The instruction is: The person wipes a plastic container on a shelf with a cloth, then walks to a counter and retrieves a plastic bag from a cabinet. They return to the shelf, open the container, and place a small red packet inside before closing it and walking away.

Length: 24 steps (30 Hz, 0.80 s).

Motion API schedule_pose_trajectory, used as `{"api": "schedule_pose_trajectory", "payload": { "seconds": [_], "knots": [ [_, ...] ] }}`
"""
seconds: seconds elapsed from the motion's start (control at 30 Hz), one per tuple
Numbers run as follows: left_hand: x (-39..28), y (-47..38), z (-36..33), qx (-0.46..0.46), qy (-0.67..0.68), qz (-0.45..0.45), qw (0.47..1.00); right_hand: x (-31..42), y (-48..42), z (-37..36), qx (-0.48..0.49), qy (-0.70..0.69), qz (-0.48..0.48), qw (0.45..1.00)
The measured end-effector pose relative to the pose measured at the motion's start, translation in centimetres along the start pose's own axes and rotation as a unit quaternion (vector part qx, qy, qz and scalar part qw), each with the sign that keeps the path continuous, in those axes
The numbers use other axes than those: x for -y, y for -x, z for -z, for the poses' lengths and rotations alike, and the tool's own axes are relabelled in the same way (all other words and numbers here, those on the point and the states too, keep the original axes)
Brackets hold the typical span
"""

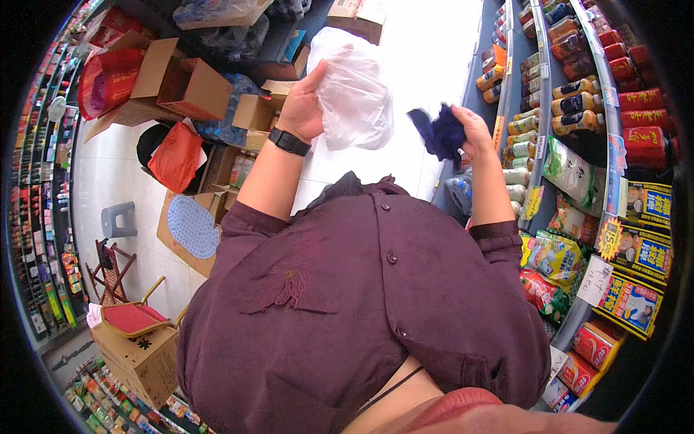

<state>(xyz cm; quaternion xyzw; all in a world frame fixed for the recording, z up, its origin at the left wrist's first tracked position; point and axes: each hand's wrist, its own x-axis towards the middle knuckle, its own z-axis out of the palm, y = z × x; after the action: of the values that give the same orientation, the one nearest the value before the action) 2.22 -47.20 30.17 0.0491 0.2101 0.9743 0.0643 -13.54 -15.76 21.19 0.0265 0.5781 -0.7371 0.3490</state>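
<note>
My left hand (301, 106), with a black watch (289, 142) on its wrist, is raised over the aisle. Its thumb lies along the edge of a thin white plastic bag (358, 92), which hangs loosely bunched from the grip. The fingers behind the bag are hidden. Farther right, beside the shelves, my right hand (477, 132) pinches a crumpled dark blue cloth (440, 133). One end of the cloth is blurred. The bag and the cloth are apart, with white floor tiles (415, 70) visible between them.
Right-hand shelves (512, 81) carry bottles, bags and boxed goods. Left of me are open cardboard boxes (157, 87), a black bin with a red bag (176, 157), a grey-blue stool (118, 219) and a red-seated chair (133, 320). Another carton (355, 21) stands ahead in the aisle.
</note>
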Motion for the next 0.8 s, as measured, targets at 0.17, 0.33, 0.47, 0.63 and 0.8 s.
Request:
{"api": "schedule_pose_trajectory", "payload": {
  "seconds": [0.17,0.33,0.47,0.63,0.8],
  "knots": [
    [0.1,-1.1,1.2,-0.037,-0.019,0.037,0.998,3.5,3.1,-5.2,0.035,-0.192,0.014,0.981],
    [3.4,-3.5,1.0,0.101,0.125,0.111,0.981,3.3,7.0,-14.1,0.159,0.091,0.298,0.937],
    [5.8,-4.1,-0.9,0.224,0.129,0.040,0.965,2.6,7.1,-17.3,0.078,0.559,0.614,0.551],
    [5.0,-2.8,-3.3,0.107,0.074,0.084,0.988,1.9,4.2,-16.3,-0.103,0.440,0.577,0.680],
    [8.6,-3.4,-4.5,0.020,-0.722,-0.011,0.692,-1.5,1.3,-14.4,0.142,-0.125,0.082,0.978]
  ]
}}
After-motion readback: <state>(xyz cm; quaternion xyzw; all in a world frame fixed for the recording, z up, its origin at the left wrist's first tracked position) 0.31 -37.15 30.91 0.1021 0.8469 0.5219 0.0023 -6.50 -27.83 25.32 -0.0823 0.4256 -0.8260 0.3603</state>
